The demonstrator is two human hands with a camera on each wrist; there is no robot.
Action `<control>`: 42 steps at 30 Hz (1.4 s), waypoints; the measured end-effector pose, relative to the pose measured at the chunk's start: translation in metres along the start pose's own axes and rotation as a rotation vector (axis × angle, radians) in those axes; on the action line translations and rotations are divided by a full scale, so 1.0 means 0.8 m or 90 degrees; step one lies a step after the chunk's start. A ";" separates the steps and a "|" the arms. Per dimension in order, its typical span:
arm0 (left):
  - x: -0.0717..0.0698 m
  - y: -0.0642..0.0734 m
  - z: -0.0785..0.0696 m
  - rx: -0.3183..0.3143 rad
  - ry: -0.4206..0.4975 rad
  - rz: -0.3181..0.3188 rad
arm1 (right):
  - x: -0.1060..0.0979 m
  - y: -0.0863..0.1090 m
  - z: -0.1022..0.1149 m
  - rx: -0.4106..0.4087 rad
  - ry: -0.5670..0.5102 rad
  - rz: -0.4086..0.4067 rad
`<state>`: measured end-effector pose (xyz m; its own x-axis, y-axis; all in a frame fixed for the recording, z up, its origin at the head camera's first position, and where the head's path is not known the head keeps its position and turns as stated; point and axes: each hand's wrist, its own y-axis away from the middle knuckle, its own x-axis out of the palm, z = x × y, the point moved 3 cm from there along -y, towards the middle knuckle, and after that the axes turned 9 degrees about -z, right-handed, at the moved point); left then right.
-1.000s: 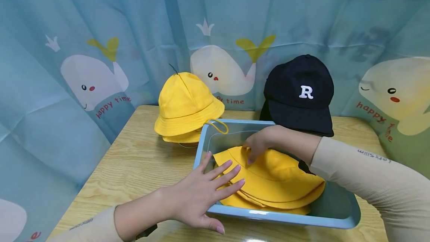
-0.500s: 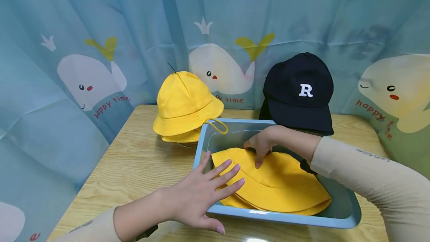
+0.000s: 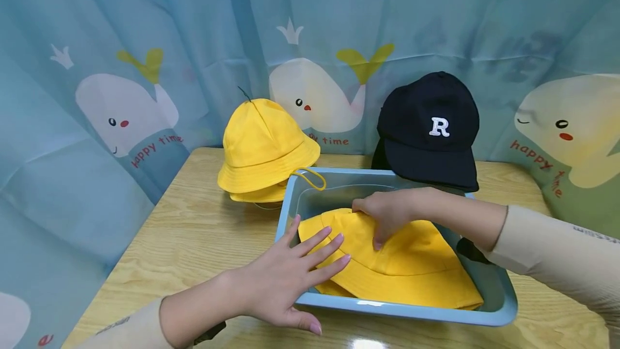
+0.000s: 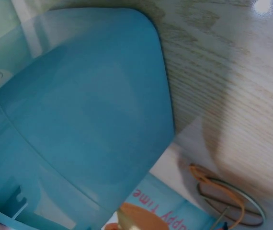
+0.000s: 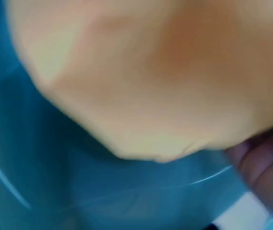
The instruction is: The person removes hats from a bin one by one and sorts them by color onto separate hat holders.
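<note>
A yellow bucket hat [image 3: 411,279] lies tilted inside a light blue plastic bin [image 3: 407,314], its brim reaching the bin's near rim. My right hand [image 3: 389,214] pinches the hat's crown, thumb on the near side and fingers behind it. In the right wrist view the blurred hat [image 5: 141,86] fills the upper part, with my fingers [image 5: 266,167] at its edge. Another yellow edge shows beneath the hat at the left. My left hand [image 3: 295,273] spreads its fingers straight over the bin's near left corner. The left wrist view shows the bin's outer wall [image 4: 93,96].
Stacked yellow bucket hats [image 3: 266,139] stand behind the bin's left, with a yellow cord loop [image 3: 315,179] hanging over the rim. Black caps [image 3: 428,128], the top one marked R, stand behind its right. A wooden table [image 3: 194,230] bears everything; a blue whale-print curtain [image 3: 218,26] hangs behind.
My right hand has shifted its hold on the hat. The hat has slid right and toward me, covering more of the yellow layers below. My left hand stays at the bin's corner.
</note>
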<state>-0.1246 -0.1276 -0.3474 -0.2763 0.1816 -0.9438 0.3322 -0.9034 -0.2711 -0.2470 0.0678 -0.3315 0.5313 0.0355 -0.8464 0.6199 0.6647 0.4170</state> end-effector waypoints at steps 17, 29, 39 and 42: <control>-0.003 0.002 0.000 0.018 -0.008 -0.050 | -0.001 0.074 0.059 -0.323 0.722 -0.463; 0.001 0.003 0.003 0.100 0.003 -0.073 | -0.041 0.114 0.043 -0.507 0.681 -0.774; -0.007 0.024 0.009 0.178 -0.033 -0.072 | -0.067 0.124 0.058 -0.715 0.596 -0.953; -0.010 0.036 0.019 0.160 0.017 -0.121 | -0.075 0.122 0.054 -0.752 0.597 -0.979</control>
<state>-0.1270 -0.1608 -0.3449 -0.2868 0.3633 -0.8864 0.0429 -0.9195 -0.3907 -0.1933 0.0980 -0.2259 -0.5028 -0.8270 -0.2515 -0.5819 0.5390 -0.6090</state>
